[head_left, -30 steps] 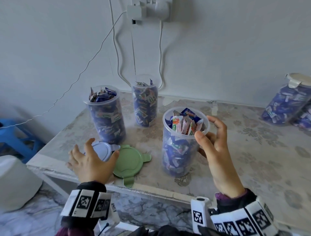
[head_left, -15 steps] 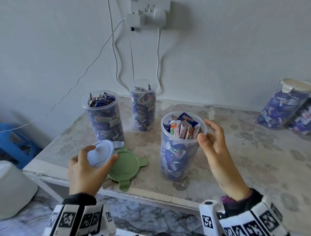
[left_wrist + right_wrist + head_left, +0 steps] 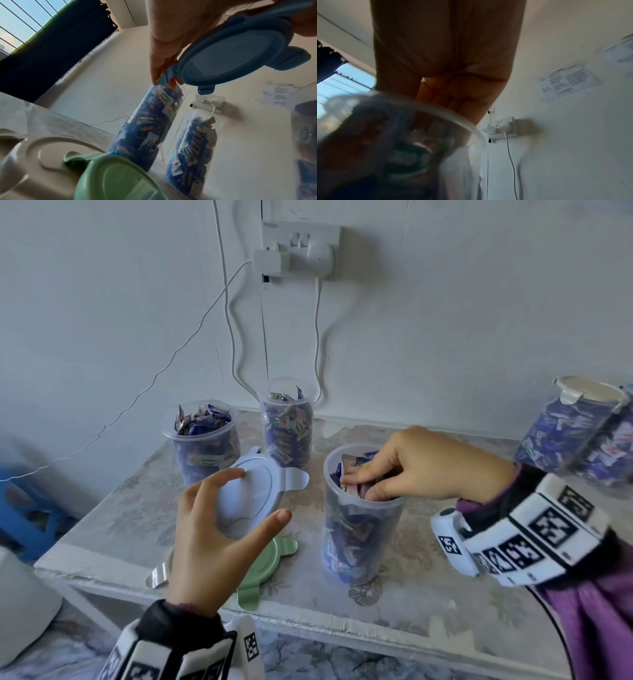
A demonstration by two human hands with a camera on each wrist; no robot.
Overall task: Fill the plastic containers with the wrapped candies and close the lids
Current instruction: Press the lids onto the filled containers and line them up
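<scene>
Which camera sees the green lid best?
The left wrist view: the green lid fills its lower frame, close and unblocked. In the head view, the left hand hides most of it. The right wrist view misses it.

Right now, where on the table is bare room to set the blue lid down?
Bare tabletop lies right of the near container, before the lidded containers. The left front corner is crowded by the green lid and a white lid.
</scene>
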